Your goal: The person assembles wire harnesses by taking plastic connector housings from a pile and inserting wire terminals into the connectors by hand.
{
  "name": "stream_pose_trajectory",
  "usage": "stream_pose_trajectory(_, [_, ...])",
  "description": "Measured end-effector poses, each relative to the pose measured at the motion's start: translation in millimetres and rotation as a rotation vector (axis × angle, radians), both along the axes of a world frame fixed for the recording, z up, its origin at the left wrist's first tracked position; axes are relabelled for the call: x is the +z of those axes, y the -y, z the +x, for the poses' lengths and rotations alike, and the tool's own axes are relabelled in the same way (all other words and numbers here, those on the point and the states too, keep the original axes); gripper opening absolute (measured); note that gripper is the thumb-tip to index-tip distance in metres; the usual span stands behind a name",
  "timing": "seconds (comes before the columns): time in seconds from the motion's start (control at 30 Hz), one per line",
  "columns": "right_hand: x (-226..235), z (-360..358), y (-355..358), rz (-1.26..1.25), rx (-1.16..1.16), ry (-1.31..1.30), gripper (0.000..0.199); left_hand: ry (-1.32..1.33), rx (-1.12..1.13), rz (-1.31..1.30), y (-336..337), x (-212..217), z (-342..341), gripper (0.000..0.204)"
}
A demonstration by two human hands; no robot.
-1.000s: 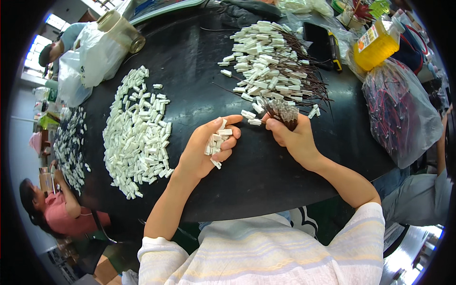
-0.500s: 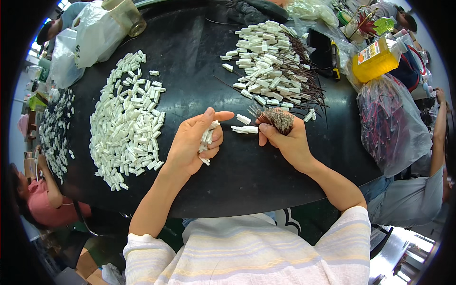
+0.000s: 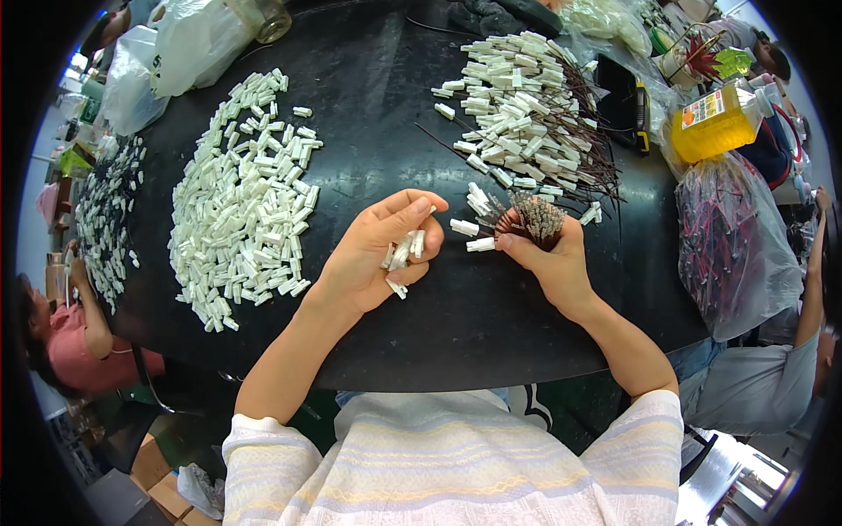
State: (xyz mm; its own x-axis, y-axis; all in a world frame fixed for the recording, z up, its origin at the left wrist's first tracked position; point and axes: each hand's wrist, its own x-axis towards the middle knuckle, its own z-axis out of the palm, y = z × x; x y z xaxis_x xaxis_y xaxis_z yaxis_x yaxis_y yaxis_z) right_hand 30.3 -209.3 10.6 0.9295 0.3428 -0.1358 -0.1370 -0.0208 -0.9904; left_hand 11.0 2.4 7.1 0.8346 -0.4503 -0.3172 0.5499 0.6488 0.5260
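My left hand (image 3: 355, 254) is closed around several small white plastic connector housings (image 3: 403, 251). Its thumb and index finger meet in a pinch, with a bit of white showing at their tips. Just to its right, my right hand (image 3: 566, 270) grips a fanned bundle of thin brown wires (image 3: 537, 219) with bare metal ends. On the bundle's left side, several wires carry white housings (image 3: 465, 228). The two hands are close but apart, above the black table. A large pile of loose white housings (image 3: 241, 206) lies to the left.
Housings fitted on brown wires (image 3: 526, 105) are heaped beyond my right hand, beside a black and yellow device (image 3: 624, 105). Farther right are a bottle of yellow liquid (image 3: 715, 123) and a plastic bag of wires (image 3: 732, 245). People sit at both sides.
My left index finger, stretched out before, has bent in against the thumb. More white housings show at the left edge of the wire bundle. The whole view has shifted slightly.
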Motion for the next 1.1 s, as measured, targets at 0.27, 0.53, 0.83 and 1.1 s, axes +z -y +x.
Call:
stream_pose_trajectory(0.27, [-3.6, 1.3, 0.9, 0.014, -0.018, 0.001, 0.011, -0.107, 0.134, 0.087, 6.6, 5.7, 1.4, 0.027])
stream_pose_trajectory(0.53, [-1.5, 1.5, 0.1, -0.018, 0.011, -0.006, 0.007, 0.060, 0.006, 0.011, -4.6, -4.6, -1.7, 0.029])
stream_pose_trajectory(0.83, [-1.8, 1.4, 0.0, -0.037, 0.001, 0.001, 0.006, -0.056, 0.099, 0.134, 0.5, 3.5, 1.0, 0.030])
stream_pose_trajectory(1.1, [-6.7, 0.3, 0.2, -0.006, 0.048, 0.087, 0.007, -0.007, 0.018, 0.041, 0.1, 1.4, -0.5, 0.028])
